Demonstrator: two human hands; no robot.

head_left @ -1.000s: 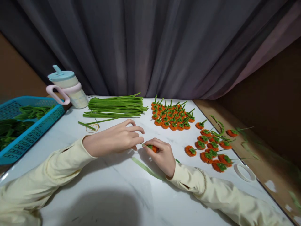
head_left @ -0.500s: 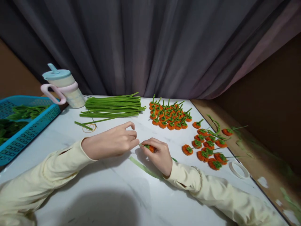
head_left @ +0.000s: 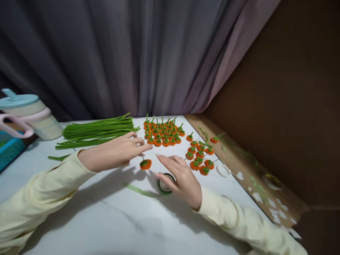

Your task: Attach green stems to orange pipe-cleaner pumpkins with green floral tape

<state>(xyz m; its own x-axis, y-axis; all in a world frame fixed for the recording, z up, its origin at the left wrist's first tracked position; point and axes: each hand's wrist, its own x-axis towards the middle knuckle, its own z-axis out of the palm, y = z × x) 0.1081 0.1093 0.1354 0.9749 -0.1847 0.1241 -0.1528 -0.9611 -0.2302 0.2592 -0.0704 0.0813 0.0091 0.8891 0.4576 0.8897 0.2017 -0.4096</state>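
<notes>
My left hand (head_left: 117, 150) pinches the thin wire stem of a small orange pipe-cleaner persimmon (head_left: 145, 164) with a green leafy cap. The fruit hangs below my fingertips, and the thumb is mostly hidden. Just to the right, my right hand (head_left: 180, 177) is open, thumb and fingers apart with nothing between them. Under its thumb lies a roll of green floral tape (head_left: 160, 188), partly covered. A loose strip of the tape (head_left: 138, 190) stretches left over the white tabletop (head_left: 111, 216).
Finished persimmons with short green stems (head_left: 166, 142) stand in rows behind my hands. Wire-stemmed ones (head_left: 199, 154) lie at right, near a white ring (head_left: 223, 171). Green pipe cleaners (head_left: 98, 129), a tumbler (head_left: 39, 120) and a blue basket (head_left: 12, 150) are on the left.
The view has turned right. The persimmon has passed from my right hand to my left, which now has it by the wire. My right hand has opened, and the tape roll shows more.
</notes>
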